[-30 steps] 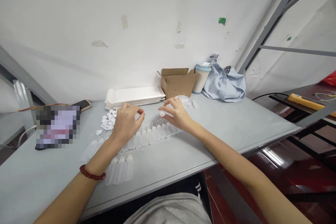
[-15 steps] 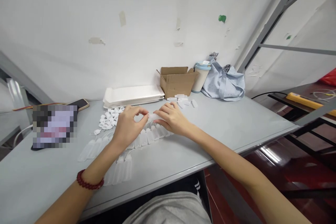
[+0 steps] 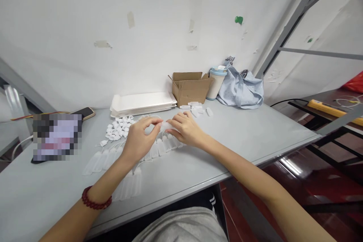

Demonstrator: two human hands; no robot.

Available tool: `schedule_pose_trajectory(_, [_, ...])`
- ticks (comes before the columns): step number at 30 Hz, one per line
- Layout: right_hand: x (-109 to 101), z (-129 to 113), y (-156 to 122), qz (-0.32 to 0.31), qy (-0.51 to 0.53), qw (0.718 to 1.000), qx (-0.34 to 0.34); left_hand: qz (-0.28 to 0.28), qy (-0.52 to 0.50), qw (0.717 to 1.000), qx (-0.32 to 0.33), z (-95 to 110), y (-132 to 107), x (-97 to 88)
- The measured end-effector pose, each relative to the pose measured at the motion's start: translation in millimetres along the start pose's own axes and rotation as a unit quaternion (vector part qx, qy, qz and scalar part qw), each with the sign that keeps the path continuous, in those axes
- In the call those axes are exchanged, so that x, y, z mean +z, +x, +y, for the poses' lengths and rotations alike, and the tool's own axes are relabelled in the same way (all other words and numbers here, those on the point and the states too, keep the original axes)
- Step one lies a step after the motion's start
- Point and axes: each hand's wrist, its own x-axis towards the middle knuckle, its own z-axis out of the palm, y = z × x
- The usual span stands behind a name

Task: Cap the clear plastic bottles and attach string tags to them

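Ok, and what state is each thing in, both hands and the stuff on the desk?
Held piece: translucent, partly covered by fingers
Left hand: pinching one end of it
Right hand: closed on its other end
Translucent pieces: laid side by side
White parts: loosely heaped
White stack: lying flat
Cardboard box: open on top
Cup: standing, lid on
Cloth bag: slumped
Phone: flat, screen dark
Pixelated object: too blurred to tell

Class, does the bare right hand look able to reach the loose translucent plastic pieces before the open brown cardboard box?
Probably yes: only flat grey tabletop shows between the right hand and the translucent plastic pieces just beyond, though that hand seems busy with a small whitish plastic tube.
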Motion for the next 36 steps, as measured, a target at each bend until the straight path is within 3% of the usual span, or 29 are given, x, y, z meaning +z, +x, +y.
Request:
schedule_pose_trajectory(10, [1,-6,-1,0.019,0.051,0.997,0.062,0.054,0.047,0.987,0.146,2,-8,8.4])
schedule_pose_trajectory(20, [6,-6,-1,0.051,0.065,0.992,0.09,0.017,0.061,0.99,0.127,6,-10,5.6])
schedule_pose_trajectory(32, [-4,-16,1,0.093,0.228,0.959,0.141,-0.061,0.015,0.99,0.122,6,-6,-7.9])
schedule_pose_trajectory(36, [-10,-19,1,0.096,0.302,0.937,0.151,-0.097,-0.034,0.993,0.052,10,-5,-14.4])
